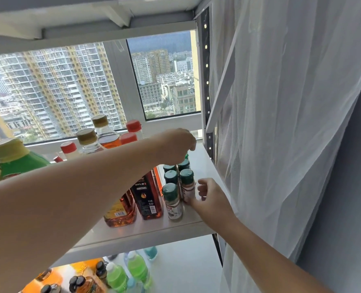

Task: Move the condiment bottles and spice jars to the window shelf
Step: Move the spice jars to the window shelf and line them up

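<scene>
Green-capped spice jar [187, 188], R hand [210, 198] grip half-open touching it, L hand [176, 145] grip unclear

Spice jars [187, 183] on window shelf [154, 226]

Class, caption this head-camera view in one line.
Left hand above and right hand beside green-capped spice jars, next to amber oil bottles on a white window shelf.
</scene>
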`<state>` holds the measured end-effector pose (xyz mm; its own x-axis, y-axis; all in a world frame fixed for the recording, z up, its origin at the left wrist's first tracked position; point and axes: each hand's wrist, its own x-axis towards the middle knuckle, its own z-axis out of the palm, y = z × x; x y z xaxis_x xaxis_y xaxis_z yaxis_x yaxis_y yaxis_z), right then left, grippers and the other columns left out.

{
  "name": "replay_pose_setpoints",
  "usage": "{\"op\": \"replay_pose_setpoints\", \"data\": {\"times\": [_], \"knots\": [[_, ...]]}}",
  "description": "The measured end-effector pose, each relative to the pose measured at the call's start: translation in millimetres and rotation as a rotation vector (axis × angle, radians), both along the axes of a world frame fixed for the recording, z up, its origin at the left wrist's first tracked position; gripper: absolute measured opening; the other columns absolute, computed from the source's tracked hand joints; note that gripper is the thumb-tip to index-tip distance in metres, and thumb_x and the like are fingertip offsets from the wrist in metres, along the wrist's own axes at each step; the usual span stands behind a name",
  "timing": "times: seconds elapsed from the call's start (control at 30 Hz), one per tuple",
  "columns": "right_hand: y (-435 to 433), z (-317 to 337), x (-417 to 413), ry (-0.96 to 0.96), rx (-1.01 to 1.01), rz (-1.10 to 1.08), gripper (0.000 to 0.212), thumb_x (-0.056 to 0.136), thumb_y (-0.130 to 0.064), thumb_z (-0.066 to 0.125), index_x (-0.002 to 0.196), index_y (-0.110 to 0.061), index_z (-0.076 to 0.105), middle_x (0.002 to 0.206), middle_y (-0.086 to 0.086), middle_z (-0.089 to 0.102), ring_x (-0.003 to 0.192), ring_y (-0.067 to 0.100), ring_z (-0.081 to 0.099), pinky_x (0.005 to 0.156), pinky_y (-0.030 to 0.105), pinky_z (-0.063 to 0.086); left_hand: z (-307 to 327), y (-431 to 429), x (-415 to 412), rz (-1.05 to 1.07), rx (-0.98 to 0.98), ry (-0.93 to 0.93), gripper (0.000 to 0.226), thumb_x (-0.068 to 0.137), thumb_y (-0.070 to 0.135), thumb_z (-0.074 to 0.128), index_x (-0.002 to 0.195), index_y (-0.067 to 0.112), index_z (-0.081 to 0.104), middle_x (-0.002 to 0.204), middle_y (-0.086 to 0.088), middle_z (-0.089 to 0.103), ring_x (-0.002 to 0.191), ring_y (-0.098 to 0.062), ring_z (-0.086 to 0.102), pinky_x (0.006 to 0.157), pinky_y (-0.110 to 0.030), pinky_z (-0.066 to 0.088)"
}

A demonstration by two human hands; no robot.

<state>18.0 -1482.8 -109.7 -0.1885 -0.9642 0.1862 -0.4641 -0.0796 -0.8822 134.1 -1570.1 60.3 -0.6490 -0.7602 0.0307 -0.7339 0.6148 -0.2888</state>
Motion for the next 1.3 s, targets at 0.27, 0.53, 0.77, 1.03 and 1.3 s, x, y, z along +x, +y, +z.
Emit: {"op": "replay_pose_setpoints", "data": {"times": [0.27, 0.53, 0.77, 1.03, 1.3], "knots": [[40.4, -6.2, -1.2, -0.025, -0.056, -0.011, 0.025, 0.091, -0.024, 0.069, 0.115, -0.024, 0.061, 0.102, -0.01, 0.065, 0.093, 0.004, 0.063, 0.076, 0.013, 0.048, 6.1, 82.2, 16.5, -0.136, 0.047, 0.114, 0.03, 0.101, 0.032, 0.046, 0.122, 0.038, 0.066, 0.114, 0.019, 0.059, 0.102, -0.008, 0.055, 0.087, -0.031, 0.051], [82.4, -27.7, -4.9, -0.011, 0.014, 0.053, 0.022, 0.09, -0.018, 0.069, 0.11, -0.024, 0.063, 0.089, -0.007, 0.066, 0.08, 0.007, 0.063, 0.07, 0.018, 0.047, -49.8, 129.1, 64.3, -0.036, 0.158, 0.162, 0.025, 0.099, 0.032, 0.053, 0.118, 0.032, 0.069, 0.104, 0.017, 0.057, 0.091, -0.01, 0.059, 0.076, -0.027, 0.05], [124.7, -38.7, 6.3, 0.031, 0.084, 0.027, 0.022, 0.092, -0.023, 0.068, 0.113, -0.023, 0.062, 0.097, -0.005, 0.066, 0.085, 0.007, 0.062, 0.073, 0.021, 0.05, -93.7, 158.4, 123.4, 0.124, 0.313, 0.217, 0.023, 0.098, 0.033, 0.06, 0.12, 0.031, 0.068, 0.102, 0.017, 0.062, 0.093, -0.01, 0.062, 0.086, -0.03, 0.055], [187.1, -73.8, 47.6, 0.073, 0.205, -0.022, 0.022, 0.094, -0.024, 0.068, 0.114, -0.023, 0.059, 0.099, -0.004, 0.064, 0.088, 0.009, 0.062, 0.082, 0.025, 0.053, -164.9, 207.2, 187.3, 0.26, 0.499, 0.345, 0.02, 0.095, 0.032, 0.066, 0.114, 0.031, 0.072, 0.098, 0.019, 0.064, 0.089, -0.006, 0.06, 0.076, -0.018, 0.042], [234.8, -118.7, 62.3, 0.113, 0.342, 0.011, 0.023, 0.096, -0.031, 0.067, 0.117, -0.023, 0.059, 0.101, -0.007, 0.064, 0.089, 0.005, 0.061, 0.071, 0.024, 0.05, -225.1, 246.5, 216.2, 0.347, 0.671, 0.356, 0.023, 0.099, 0.032, 0.059, 0.117, 0.028, 0.072, 0.114, 0.01, 0.069, 0.105, -0.012, 0.064, 0.086, -0.022, 0.041]]}}
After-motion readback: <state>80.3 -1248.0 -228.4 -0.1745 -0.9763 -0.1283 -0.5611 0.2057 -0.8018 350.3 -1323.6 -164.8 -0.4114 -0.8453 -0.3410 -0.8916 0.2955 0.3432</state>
